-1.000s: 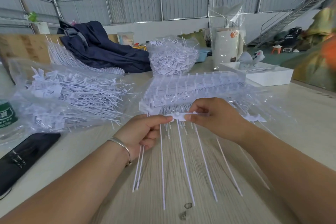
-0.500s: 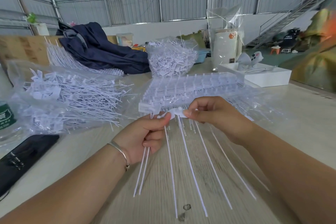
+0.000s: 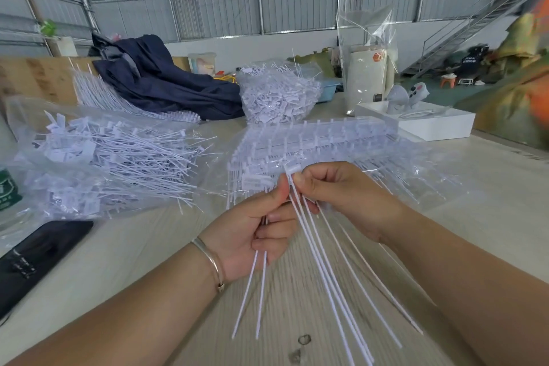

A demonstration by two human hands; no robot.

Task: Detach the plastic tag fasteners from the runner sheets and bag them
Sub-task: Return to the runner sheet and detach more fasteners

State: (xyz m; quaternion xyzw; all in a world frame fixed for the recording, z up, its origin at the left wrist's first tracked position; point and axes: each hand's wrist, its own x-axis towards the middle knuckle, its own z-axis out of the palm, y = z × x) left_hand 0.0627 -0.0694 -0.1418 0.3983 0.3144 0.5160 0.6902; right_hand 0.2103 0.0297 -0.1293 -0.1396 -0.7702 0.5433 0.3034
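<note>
While the left hand [image 3: 255, 229] grips two freed fasteners [image 3: 252, 291], the right hand [image 3: 335, 196] pinches a strip [image 3: 292, 171] against its thumb, probably to snap off more.

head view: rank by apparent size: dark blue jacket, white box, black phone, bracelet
1. dark blue jacket
2. white box and black phone: look alike; the phone is nearer and cut off, so unranked
3. bracelet
</note>
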